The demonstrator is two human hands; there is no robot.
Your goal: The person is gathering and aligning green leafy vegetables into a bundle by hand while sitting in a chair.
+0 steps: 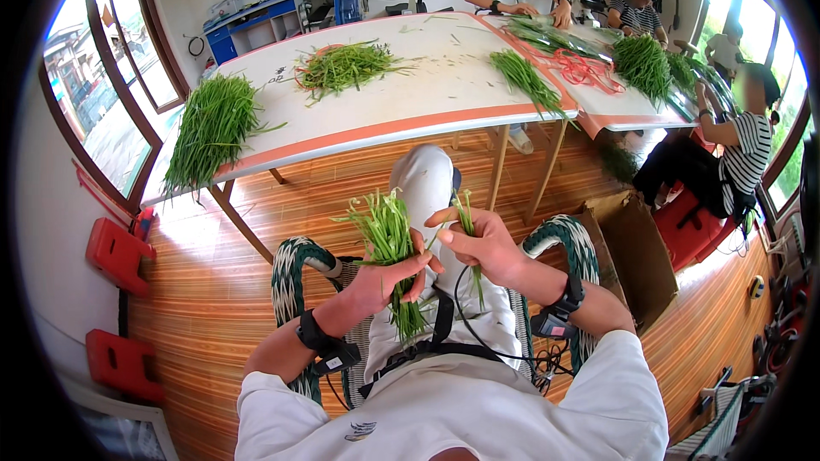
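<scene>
Over my lap, my left hand (pixel 389 280) is closed around a thick bunch of green chives (pixel 382 229), with pale ends at the top and thin leaves hanging below the fist. Close to its right, my right hand (pixel 491 248) pinches a few chive stalks (pixel 466 213) between thumb and fingers. The lower ends of these stalks trail beneath the palm. A small gap separates the hands' fingertips, where a thin strand shows. Both wrists wear black bands with small devices.
A white table (pixel 342 124) ahead bears a chive pile (pixel 213 128) at left, a loose heap (pixel 346 66) and a smaller bunch (pixel 525 81). An open cardboard box (pixel 636 256) stands at right. Red stools (pixel 124 256) line the left wall. Several people work beyond.
</scene>
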